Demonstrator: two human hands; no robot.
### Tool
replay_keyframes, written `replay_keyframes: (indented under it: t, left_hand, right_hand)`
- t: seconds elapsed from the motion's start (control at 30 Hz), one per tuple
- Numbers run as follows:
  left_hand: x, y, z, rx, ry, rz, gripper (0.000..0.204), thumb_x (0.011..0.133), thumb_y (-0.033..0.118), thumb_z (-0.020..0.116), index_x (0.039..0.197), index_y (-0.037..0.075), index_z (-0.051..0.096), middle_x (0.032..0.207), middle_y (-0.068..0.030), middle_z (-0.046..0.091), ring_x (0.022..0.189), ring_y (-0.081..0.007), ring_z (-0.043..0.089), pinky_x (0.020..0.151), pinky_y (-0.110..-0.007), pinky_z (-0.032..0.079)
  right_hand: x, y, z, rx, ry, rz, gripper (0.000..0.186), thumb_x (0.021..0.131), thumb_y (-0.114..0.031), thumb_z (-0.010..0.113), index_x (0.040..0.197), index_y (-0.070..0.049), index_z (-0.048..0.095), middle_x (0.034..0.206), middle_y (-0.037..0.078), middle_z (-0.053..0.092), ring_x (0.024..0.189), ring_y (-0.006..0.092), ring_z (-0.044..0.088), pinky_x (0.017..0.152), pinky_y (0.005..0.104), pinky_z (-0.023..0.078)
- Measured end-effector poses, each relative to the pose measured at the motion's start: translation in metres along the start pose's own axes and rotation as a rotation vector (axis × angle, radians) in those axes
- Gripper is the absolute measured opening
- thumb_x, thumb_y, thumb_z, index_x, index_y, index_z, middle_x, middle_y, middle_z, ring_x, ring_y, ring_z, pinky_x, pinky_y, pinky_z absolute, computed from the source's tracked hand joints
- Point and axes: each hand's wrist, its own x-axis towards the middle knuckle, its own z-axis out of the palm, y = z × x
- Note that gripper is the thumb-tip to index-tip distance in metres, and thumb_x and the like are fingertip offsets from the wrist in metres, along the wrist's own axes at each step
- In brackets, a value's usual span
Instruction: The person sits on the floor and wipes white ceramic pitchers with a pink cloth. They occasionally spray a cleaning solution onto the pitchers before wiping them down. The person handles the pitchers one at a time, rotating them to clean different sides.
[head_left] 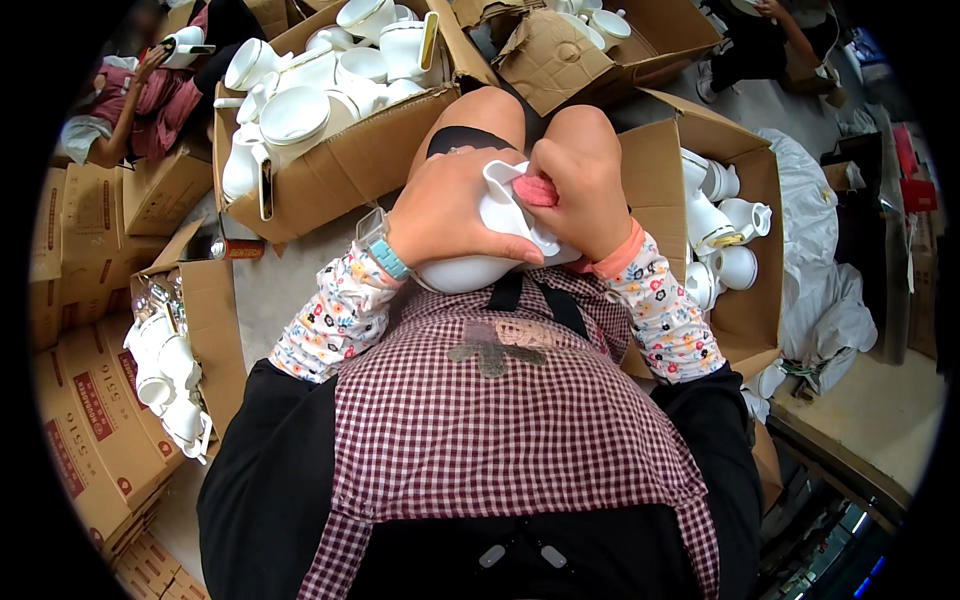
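In my lap rests a white, smooth-walled pitcher-like vessel (465,274) with a flared, spout-like rim turned up between my hands. My left hand (450,212) is closed around its side, with the thumb laid across the front near the rim. My right hand (585,195) pinches a folded pink cloth (536,190) against that rim. The fingers of both hands partly cover the vessel, so its far side and any handle are hidden.
An open carton (345,180) of white vessels stands ahead on the left. Another carton (650,190) with similar pieces is at my right. Stacked brown boxes (100,400) line the left side. Two other people work nearby: a person's arm (125,115) at far left, another at far right.
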Motion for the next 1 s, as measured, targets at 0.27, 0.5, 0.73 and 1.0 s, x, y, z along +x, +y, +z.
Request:
replay_keyframes:
  t: [0.27,0.5,0.73,1.0]
  left_hand:
    - [-0.007,0.000,0.010,0.054,0.085,-0.002,0.085,0.053,0.065,0.079,0.111,0.005,0.065,0.098,-0.0140,0.067,0.094,-0.0331,0.062,0.084,-0.041,0.046]
    - [-0.005,0.008,0.006,0.051,0.060,0.050,0.082,0.053,0.058,0.082,0.114,0.007,0.063,0.101,-0.0131,0.067,0.094,-0.0327,0.062,0.084,-0.041,0.046]
    - [-0.011,0.007,0.006,0.059,0.076,0.049,0.080,0.055,0.058,0.082,0.114,0.008,0.064,0.103,-0.0116,0.067,0.095,-0.0324,0.061,0.085,-0.041,0.045]
    - [-0.010,0.010,0.005,0.062,0.081,0.049,0.081,0.054,0.058,0.082,0.114,0.007,0.064,0.102,-0.0122,0.067,0.094,-0.0318,0.061,0.085,-0.040,0.045]
  right_hand:
    - [-0.026,-0.007,-0.014,-0.055,-0.142,0.309,0.019,0.072,-0.014,0.070,0.079,-0.004,0.055,0.065,0.019,0.059,0.063,0.0378,0.060,0.056,0.0446,0.047]
    - [-0.017,-0.008,-0.001,0.030,0.081,0.179,0.016,0.074,-0.012,0.069,0.078,-0.004,0.055,0.065,0.018,0.059,0.062,0.0372,0.060,0.055,0.0433,0.047]
    - [-0.030,-0.015,-0.008,-0.100,-0.043,0.260,0.017,0.076,-0.015,0.068,0.080,-0.005,0.055,0.065,0.017,0.060,0.061,0.0370,0.061,0.053,0.0447,0.047]
    - [-0.020,-0.015,0.005,0.025,0.104,0.119,0.017,0.075,-0.014,0.067,0.078,-0.005,0.053,0.071,0.015,0.060,0.066,0.0356,0.061,0.055,0.0426,0.047]
